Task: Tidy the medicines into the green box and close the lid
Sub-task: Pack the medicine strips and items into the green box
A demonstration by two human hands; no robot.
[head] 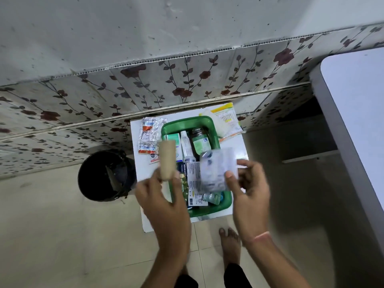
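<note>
While I look straight down from the head camera, a small white table [241, 142] sits against a flower-patterned wall [187, 80], with bare floor on its left, right and near sides. A black bin [104, 175] stands just off the table's left edge. A larger pale surface [357, 113] fills the right of the view, well apart from the table, leaving an open strip of floor between them.

The green box [187, 122] rests on the table and covers most of it, its long axis running from the wall toward me, tilted slightly to the right at the near end. It is open. Inside I see a dark bottle [199, 140] and a white tube [186, 145], both lying along the box's length, plus a printed carton [194, 190] near the front.

Foil pill strips [150, 136] lie on the table just left of the box. Papers [228, 119] lie at the far right corner, partly under the box's rim.

My left hand [164, 204] is closed around a tan roll [167, 160], held upright over the box's left edge. My right hand [249, 190] pinches a clear packet [218, 169] above the box's middle; both are motion-blurred. A bare foot [229, 244] stands on the floor below the table's near edge.
</note>
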